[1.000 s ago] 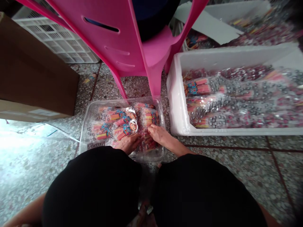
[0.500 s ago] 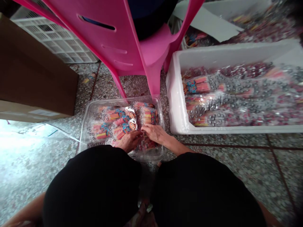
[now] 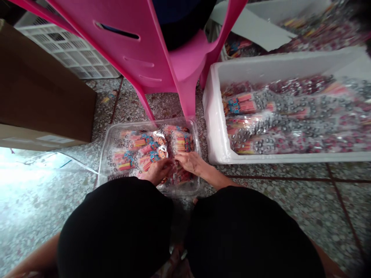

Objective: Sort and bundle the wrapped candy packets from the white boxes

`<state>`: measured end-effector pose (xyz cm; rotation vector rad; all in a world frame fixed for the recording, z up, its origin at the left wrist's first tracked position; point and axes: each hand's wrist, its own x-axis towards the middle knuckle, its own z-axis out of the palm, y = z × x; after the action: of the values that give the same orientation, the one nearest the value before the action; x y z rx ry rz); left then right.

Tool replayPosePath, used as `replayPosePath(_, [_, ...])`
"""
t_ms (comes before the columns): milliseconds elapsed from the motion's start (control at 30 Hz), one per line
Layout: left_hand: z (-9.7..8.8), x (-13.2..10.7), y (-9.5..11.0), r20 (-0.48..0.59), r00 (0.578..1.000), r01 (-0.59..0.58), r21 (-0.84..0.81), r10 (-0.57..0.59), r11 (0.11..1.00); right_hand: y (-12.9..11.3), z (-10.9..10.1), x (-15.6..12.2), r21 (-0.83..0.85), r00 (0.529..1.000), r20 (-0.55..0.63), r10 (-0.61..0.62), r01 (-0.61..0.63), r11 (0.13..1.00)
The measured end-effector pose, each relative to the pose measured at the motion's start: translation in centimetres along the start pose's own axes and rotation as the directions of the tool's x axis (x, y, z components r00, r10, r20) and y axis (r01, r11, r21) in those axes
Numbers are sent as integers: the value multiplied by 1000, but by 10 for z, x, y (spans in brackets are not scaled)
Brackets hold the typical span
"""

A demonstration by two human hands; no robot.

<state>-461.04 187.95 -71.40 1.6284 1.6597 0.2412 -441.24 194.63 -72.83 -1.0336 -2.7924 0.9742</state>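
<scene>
A clear plastic tray (image 3: 102,154) lies on the floor before my knees, filled with several shiny clear packets (image 3: 147,159) of pink and yellow sticks with cartoon labels. In the right part of the tray my left hand (image 3: 158,171) and my right hand (image 3: 189,162) meet, fingertips bent together. Both appear to pinch the edge of one clear packet (image 3: 174,166) between them; the fingers partly hide it. Above my right hand, another packet (image 3: 182,142) lies at the tray's far right.
A pink plastic chair (image 3: 130,50) stands just beyond the tray, a dark shape on its seat. On the right, a white foam box (image 3: 214,116) holds many similar packets. A cardboard box (image 3: 43,85) and a white crate (image 3: 69,54) are at the left.
Both hands stay at the same spot in the tray, with only slight finger movement. The whole view has shifted a little.
</scene>
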Motion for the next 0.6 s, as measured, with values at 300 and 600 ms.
replayPosePath(300, [-10,20,32,160,987,-19,153,-6,988,9,-3,-5,128,997,-34,71,-66,990])
replayPosePath(600, [-6,22,49,164,981,19,465,-107,885,7,-4,-4,211,996,-67,61,-46,976])
